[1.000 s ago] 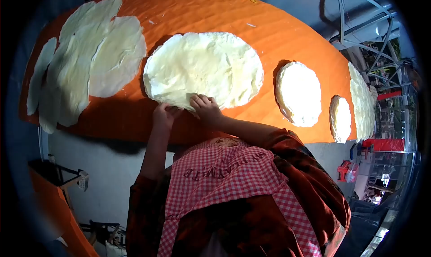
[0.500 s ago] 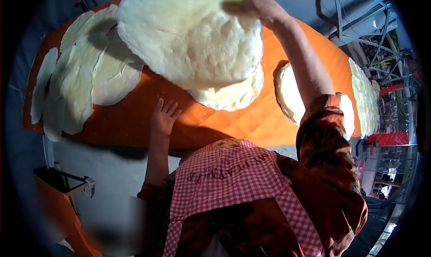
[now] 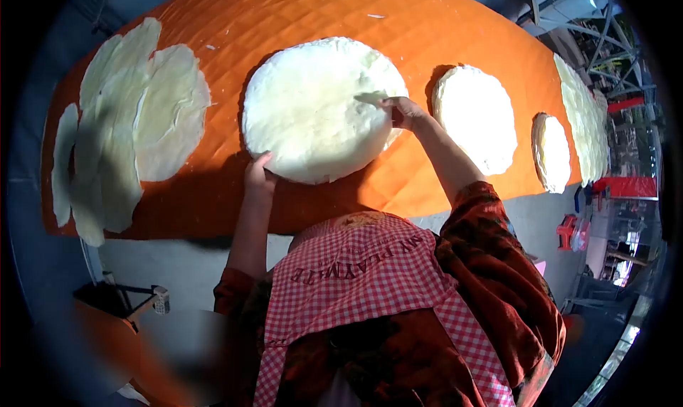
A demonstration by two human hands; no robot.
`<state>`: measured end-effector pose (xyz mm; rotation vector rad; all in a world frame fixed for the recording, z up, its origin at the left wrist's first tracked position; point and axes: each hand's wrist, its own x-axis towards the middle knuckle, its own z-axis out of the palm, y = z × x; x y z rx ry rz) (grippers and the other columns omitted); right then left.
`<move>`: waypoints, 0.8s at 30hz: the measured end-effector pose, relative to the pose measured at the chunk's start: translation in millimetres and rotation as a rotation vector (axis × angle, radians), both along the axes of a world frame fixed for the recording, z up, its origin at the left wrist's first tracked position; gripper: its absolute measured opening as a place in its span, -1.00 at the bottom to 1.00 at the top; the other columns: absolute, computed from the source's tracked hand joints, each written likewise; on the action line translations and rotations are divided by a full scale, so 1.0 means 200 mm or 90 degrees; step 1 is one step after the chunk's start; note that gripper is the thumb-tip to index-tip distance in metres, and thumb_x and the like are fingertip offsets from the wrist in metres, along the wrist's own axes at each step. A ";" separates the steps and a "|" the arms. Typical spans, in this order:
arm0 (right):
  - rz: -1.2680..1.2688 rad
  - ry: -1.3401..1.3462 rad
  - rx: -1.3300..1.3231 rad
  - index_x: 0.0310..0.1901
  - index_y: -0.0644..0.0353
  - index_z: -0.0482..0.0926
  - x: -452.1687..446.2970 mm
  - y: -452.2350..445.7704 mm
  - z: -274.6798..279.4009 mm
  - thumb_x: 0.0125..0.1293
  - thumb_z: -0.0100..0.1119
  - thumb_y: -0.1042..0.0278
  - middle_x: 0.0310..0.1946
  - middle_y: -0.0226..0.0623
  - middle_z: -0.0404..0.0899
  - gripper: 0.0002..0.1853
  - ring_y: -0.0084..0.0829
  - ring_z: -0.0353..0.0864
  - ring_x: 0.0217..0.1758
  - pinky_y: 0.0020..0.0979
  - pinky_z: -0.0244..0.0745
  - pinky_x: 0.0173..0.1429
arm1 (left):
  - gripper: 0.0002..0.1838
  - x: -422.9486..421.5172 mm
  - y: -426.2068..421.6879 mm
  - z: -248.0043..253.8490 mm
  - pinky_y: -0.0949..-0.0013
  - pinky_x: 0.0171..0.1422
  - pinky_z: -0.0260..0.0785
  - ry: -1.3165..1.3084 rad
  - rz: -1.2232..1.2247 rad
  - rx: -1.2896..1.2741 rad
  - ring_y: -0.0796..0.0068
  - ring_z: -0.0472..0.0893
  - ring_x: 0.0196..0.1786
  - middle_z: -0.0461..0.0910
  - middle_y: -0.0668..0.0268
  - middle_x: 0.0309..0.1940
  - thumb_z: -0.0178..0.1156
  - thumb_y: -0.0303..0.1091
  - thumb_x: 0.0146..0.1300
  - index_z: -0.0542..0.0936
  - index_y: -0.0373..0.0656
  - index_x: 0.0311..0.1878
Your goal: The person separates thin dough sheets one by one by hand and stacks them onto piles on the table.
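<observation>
A large pale round sheet [image 3: 313, 112] lies over the middle stack on the orange quilted surface [image 3: 235, 16]. My left hand [image 3: 261, 172] is at the sheet's lower left edge, with the thumb over the rim and the other fingers hidden beneath. At its right edge, my right hand [image 3: 403, 113] grips the rim between thumb and fingers. Part of another sheet shows under the right rim. To the right stands a smaller pale round stack [image 3: 475, 119].
Overlapping thin sheets [image 3: 117, 122] lie on the left. Farther right are a narrow-looking stack [image 3: 552, 153] and more sheets [image 3: 582, 119] at the surface's end. A red stool [image 3: 566, 232] stands on the floor beyond the near edge.
The large sheet, raised in my right hand half a second ago, has come down onto the middle stack. My left hand, spread and empty then, now holds its near edge.
</observation>
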<state>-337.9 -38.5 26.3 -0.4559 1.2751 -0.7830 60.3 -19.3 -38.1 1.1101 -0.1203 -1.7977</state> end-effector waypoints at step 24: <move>-0.225 0.271 -0.503 0.19 0.30 0.37 -1.08 0.26 0.78 0.05 0.08 0.77 -0.06 -0.18 0.53 -0.42 -0.32 0.55 -0.01 -0.34 0.55 0.11 | -0.42 -1.30 -0.08 1.10 0.06 0.34 0.23 -0.036 -0.145 -0.264 0.17 0.37 0.25 0.37 0.08 0.20 0.14 -0.30 0.22 0.27 -0.35 0.26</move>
